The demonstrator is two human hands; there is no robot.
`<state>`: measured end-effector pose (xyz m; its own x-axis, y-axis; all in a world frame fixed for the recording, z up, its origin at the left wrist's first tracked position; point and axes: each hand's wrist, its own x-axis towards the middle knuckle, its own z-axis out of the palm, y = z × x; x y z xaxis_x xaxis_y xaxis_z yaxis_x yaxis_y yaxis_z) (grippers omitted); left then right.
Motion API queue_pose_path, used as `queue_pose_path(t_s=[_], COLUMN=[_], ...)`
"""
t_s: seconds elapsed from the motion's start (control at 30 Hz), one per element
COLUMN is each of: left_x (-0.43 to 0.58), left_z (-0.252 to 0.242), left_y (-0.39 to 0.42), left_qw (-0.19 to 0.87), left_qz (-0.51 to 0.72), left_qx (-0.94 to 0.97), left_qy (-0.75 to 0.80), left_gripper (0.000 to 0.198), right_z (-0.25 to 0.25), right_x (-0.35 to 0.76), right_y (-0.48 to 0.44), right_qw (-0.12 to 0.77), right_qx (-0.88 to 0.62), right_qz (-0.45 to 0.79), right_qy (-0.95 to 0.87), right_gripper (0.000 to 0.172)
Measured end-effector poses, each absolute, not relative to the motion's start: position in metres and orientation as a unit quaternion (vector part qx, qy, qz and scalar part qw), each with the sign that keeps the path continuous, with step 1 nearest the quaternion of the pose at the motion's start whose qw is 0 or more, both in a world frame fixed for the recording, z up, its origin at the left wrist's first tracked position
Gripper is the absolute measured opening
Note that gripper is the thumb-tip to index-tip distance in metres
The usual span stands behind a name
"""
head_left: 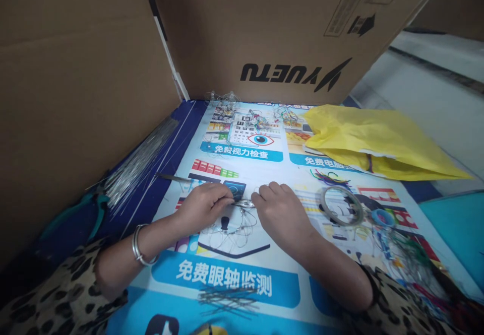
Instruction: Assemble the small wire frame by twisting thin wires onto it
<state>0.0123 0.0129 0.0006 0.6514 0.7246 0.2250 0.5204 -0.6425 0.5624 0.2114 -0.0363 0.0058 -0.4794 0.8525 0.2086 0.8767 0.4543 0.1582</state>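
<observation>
My left hand (206, 205) and my right hand (283, 215) face each other over the printed sheet, fingers pinched. Between their fingertips runs a shiny strand of thin wire (244, 203), with fine wire loops (236, 230) spreading below it. Both hands are closed on this wire; the exact grip points are hidden by the fingers. A slim dark metal tool (172, 177) sticks out behind my left hand; I cannot tell whether that hand holds it. Several short dark wires (228, 298) lie crossed nearer to me.
Cardboard walls (242, 27) stand at the back and left. Straight wires (138, 161) and teal-handled pliers (99, 211) lie left. At right are a tape roll (324, 205), a yellow bag (370, 128) and tangled coloured threads (412, 254). Wire tangles (227, 101) lie behind.
</observation>
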Motion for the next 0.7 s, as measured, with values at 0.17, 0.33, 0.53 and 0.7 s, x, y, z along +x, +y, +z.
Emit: queue_pose_path(t_s=[0.17,0.33,0.53,0.7], left_x=[0.012,0.0118,0.0118,0.0117], left_z=[0.0002,0.0013,0.0022,0.0014], left_y=[0.0139,0.0149,0.0151,0.015], left_qw=[0.231,0.246,0.249,0.256], left_qz=[0.224,0.22,0.219,0.217], left_qx=[0.881,0.872,0.868,0.866], left_qy=[0.347,0.362,0.369,0.37], left_gripper=[0.015,0.015,0.015,0.014], right_z=[0.0072,0.0058,0.0036,0.0049], right_x=[0.2103,0.2116,0.2122,0.212], right_y=[-0.0371,-0.0376,-0.0363,-0.0362], right_qw=[0.048,0.06,0.065,0.063], right_qx=[-0.517,-0.519,-0.519,-0.517], right_qz=[-0.12,-0.125,-0.124,-0.12], right_qy=[-0.846,-0.843,-0.843,-0.845], right_gripper=[0.01,0.011,0.011,0.01])
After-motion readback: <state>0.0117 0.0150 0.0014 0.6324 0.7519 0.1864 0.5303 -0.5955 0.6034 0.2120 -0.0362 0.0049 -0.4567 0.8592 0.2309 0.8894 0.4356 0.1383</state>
